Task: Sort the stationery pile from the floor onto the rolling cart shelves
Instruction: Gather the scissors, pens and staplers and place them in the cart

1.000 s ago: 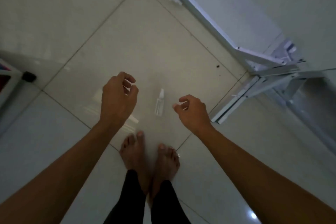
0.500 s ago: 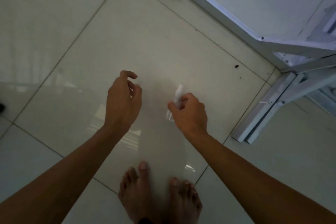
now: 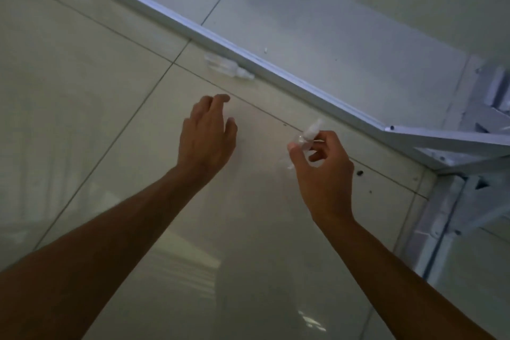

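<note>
While I bend over the tiled floor (image 3: 82, 119), the moment reads as follows.

Right hand: my right hand (image 3: 323, 174) pinches a small clear bottle (image 3: 310, 134) between thumb and fingertips, lifted off the tiles, its cap pointing up and away from me.

Left hand: my left hand (image 3: 207, 135) is spread and relaxed, palm down, holding nothing, hovering beside the right.

Second bottle: another clear bottle (image 3: 229, 67) lies on its side on the floor beyond my left fingertips, just beside the white frame rail (image 3: 248, 55).

Cart: I cannot tell whether the white metal frame beyond my right hand belongs to the rolling cart; no shelf contents show.

Progress: by my judgement one item is in hand but not yet shelved, and at least one more waits on the floor.

Remaining: carry, place, then collect the second bottle.
</note>
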